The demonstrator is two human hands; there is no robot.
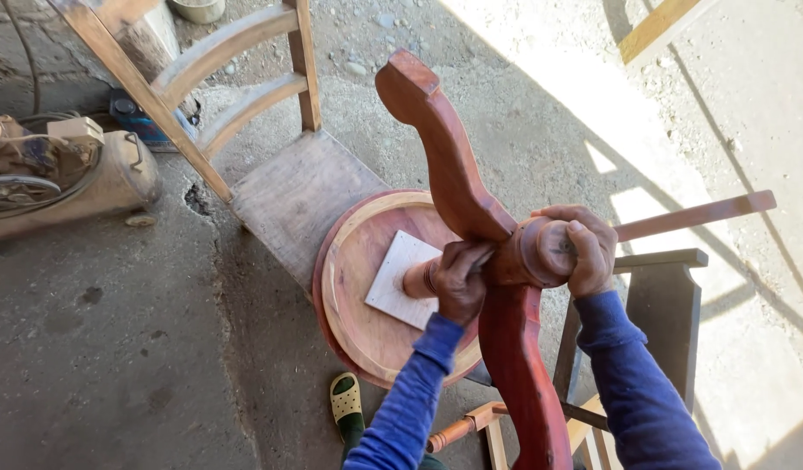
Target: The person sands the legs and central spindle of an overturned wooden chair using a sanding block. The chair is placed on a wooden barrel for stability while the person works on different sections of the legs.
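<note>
While the unfinished wooden chair [288,187] carries the round red tabletop [367,287] on the near edge of its seat, your left hand [461,280] is clamped on the turned column [419,277] just above the pale square plate [401,278]. Two curved red legs [449,157] already sit in the hub [541,252]. Your right hand [588,248] is wrapped over the hub's end; I judge the pedestal nearly assembled, though whether it is fixed cannot be told.
</note>
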